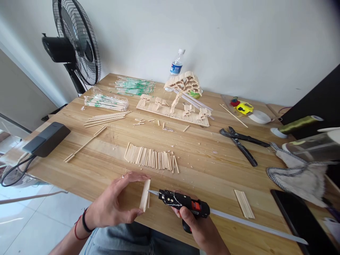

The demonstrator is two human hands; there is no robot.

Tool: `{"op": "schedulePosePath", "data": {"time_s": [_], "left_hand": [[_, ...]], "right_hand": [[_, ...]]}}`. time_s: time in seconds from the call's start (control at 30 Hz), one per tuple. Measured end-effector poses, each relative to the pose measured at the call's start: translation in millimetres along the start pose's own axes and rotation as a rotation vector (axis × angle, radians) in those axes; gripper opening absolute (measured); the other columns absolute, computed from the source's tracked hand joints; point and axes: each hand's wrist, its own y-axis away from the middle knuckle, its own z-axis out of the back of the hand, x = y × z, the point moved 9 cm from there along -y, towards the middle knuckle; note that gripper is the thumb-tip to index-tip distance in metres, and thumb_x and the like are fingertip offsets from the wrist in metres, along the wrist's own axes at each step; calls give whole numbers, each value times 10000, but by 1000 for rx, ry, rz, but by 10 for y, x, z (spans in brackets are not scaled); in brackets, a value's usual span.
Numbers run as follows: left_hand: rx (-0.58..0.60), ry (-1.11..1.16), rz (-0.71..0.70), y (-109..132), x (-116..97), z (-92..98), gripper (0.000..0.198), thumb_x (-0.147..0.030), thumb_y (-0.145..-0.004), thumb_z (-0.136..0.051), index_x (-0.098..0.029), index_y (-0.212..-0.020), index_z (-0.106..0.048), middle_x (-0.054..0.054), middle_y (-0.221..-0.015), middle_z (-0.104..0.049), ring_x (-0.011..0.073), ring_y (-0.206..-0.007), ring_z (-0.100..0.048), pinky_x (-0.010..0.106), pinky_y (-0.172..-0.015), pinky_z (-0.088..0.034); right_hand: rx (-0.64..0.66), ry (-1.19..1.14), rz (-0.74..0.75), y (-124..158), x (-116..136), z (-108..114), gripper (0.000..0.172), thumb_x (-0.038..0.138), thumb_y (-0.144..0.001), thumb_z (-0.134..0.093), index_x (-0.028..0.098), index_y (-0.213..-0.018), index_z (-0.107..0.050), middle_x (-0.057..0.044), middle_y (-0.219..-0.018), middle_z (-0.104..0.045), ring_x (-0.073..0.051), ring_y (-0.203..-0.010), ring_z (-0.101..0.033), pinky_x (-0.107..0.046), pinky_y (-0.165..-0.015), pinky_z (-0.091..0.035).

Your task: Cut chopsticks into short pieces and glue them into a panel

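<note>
Between the thumb and fingers of my left hand [117,200] a small panel of wooden sticks [145,195] is pinched by its two ends. My right hand [195,221] grips a black hot glue gun [183,202], its nozzle tip at the panel's right side. Out of the gun's back a long white glue stick [260,225] runs to the right. A row of short cut sticks [148,157] lies just beyond my hands. To the right rests another small stick panel [243,204]. Farther back stands a model built of sticks [172,102].
Bagged sticks [106,102], loose long sticks [106,118] and a grey power block [47,139] occupy the left. Black pliers [239,143], a yellow tape measure [244,108], a cloth [300,177] and a phone [300,219] lie right. A bottle [176,65] and fan [77,42] stand behind.
</note>
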Motion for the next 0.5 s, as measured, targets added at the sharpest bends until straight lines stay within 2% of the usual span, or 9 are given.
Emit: {"op": "schedulePosePath", "data": {"time_s": [0.2, 0.5], "left_hand": [[20, -10, 0, -5, 23, -22, 745, -263, -839, -805, -376, -1495, -471, 64, -1459, -675, 311, -1290, -691, 480, -1068, -584], [30, 10, -13, -5, 8, -21, 771, -262, -823, -816, -386, -1501, -470, 51, -1451, -674, 301, -1290, -687, 449, -1076, -582]], "right_hand": [[-12, -51, -49, -10, -4, 9, 593, 809, -928, -547, 253, -744, -640, -64, -731, -663, -292, -794, -690, -414, -714, -617], [-24, -106, -72, -25, 69, 9, 589, 799, -928, -569, 239, -757, -637, -35, -710, -609, -247, -712, -603, -392, -707, -560]]}}
